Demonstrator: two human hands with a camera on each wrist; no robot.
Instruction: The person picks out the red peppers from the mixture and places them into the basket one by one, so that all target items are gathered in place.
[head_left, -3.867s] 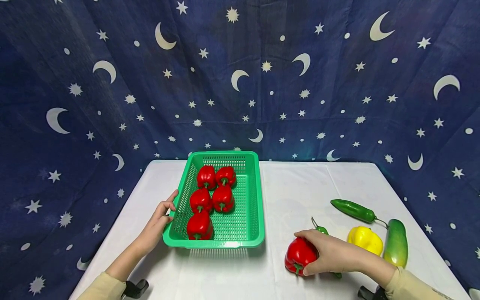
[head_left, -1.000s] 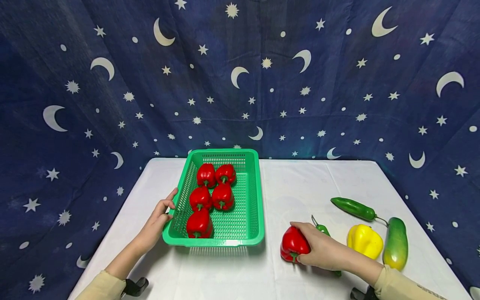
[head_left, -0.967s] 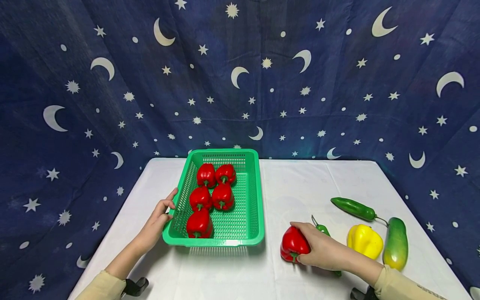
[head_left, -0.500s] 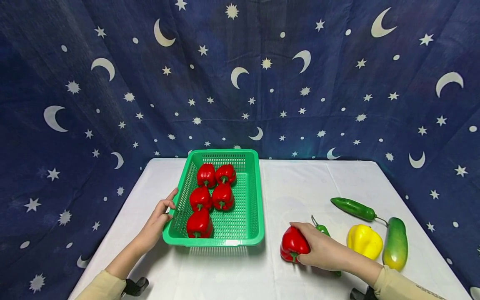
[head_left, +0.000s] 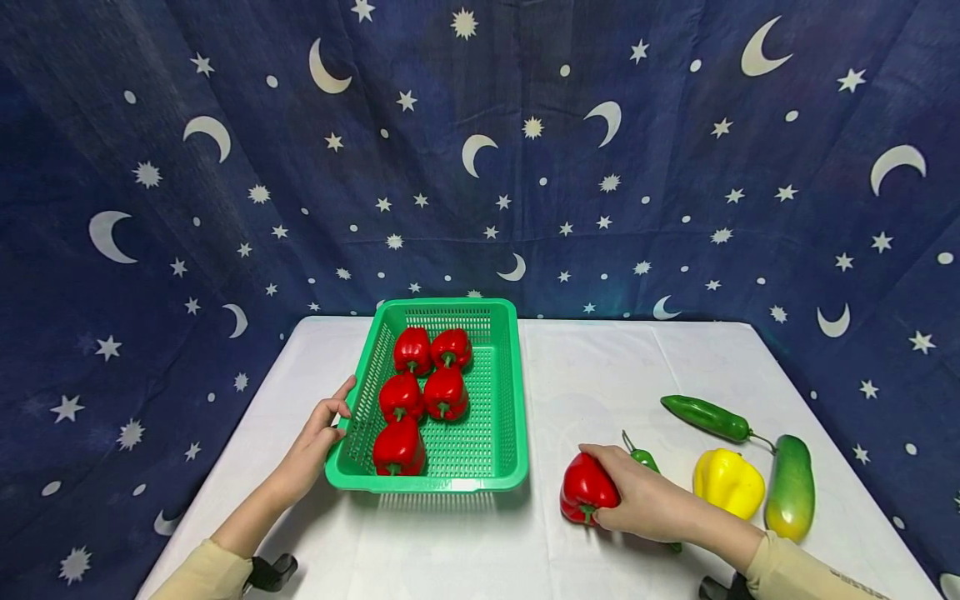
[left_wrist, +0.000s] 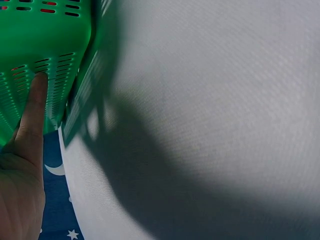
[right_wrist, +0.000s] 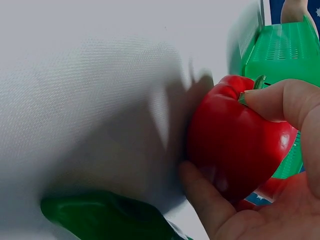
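Observation:
In the head view my right hand (head_left: 641,498) grips a red bell pepper (head_left: 588,487) low over the white table, right of the green basket. The right wrist view shows the thumb pressed by the stem and fingers round the side of this pepper (right_wrist: 235,135). Whether it touches the cloth I cannot tell. My left hand (head_left: 307,454) holds the left side of the green basket (head_left: 427,484) near its front corner. Its thumb (left_wrist: 34,107) lies against the slotted outer wall in the left wrist view. Several red bell peppers (head_left: 400,396) lie inside, mostly along the basket's left half.
Partly behind my right hand lies a green chili (head_left: 643,457). Farther right are a yellow bell pepper (head_left: 729,483), a long green pepper (head_left: 708,417) and a green papaya-like piece (head_left: 791,487). A dark star-patterned cloth (head_left: 480,167) hangs behind the white table (head_left: 592,358).
Compared with the oldest frame, my right hand and the bell pepper it grips are slightly farther left and back. Over the last second, both hands and the basket look unmoved.

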